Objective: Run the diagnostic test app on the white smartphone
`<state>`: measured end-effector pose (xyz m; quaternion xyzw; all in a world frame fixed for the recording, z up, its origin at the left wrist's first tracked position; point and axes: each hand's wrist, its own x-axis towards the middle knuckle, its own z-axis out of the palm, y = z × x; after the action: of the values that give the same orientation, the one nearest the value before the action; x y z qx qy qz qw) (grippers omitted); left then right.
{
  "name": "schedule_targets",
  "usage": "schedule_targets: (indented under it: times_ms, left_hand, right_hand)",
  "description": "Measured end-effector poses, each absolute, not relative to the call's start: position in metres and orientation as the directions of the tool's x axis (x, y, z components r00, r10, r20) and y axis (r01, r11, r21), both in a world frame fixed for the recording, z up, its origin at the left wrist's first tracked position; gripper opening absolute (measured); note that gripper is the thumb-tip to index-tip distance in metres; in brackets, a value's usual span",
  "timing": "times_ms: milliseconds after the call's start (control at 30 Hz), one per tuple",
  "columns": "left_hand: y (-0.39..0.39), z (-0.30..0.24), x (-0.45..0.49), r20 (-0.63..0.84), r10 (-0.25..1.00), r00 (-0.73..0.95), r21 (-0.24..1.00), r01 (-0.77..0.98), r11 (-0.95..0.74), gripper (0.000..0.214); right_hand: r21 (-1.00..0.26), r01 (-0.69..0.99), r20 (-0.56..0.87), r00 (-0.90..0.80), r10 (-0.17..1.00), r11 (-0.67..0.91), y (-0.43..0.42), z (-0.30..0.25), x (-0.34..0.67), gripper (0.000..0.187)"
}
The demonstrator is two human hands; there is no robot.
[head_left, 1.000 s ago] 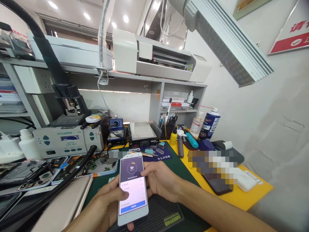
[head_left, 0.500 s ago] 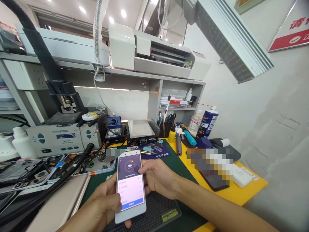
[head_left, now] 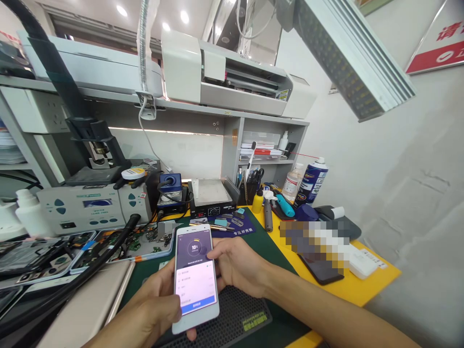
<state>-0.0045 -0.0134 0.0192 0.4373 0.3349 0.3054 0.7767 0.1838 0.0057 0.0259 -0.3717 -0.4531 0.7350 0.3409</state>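
Note:
A white smartphone (head_left: 196, 278) is held upright and tilted toward me, its screen lit with a purple top showing 10%, a white list and a blue bar. My left hand (head_left: 154, 302) wraps the phone's lower left side, thumb over the edge near the blue bar and a fingertip showing below. On the other side, my right hand (head_left: 237, 266) grips the upper right edge, its thumb at the screen's border and the other fingers behind, partly hidden. Under the phone lies a black perforated pad (head_left: 239, 314) on a dark green mat (head_left: 279, 285).
At left stand a hot-air rework station (head_left: 94, 210) and trays of circuit parts (head_left: 152, 241). A gold laptop-like slab (head_left: 90, 304) lies nearby. Behind are a heating plate (head_left: 212, 193) and blade-like tools. To the right are a spray can (head_left: 311, 181) and a dark phone (head_left: 322, 270).
Both hands keep the phone in nearly the same place. The camera view has shifted very slightly; the screen shows the same page.

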Motion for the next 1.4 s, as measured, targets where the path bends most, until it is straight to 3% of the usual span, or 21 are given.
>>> schedule_targets:
  times_ms: [333,733,1400]
  left_hand:
    - [-0.0113,0.0147,-0.0052,-0.256,0.755,0.604,0.871,-0.195,0.451,0.129]
    - [-0.0118,0.0189,-0.0049,-0.269,0.754,0.600,0.878,-0.170,0.448,0.126]
    - [-0.0117,0.0142,-0.0056,-0.231,0.761,0.606,0.886,-0.192,0.422,0.119]
  right_hand:
    - [-0.919,-0.170,-0.236,-0.483,0.843,-0.355,0.0055,0.0268,0.1837,0.034]
    - [-0.918,-0.170,-0.238,-0.483,0.843,-0.357,0.0051,0.0275,0.1834,0.026]
    - [-0.914,-0.169,-0.248,-0.484,0.839,-0.368,0.0056,0.0256,0.1829,0.032]
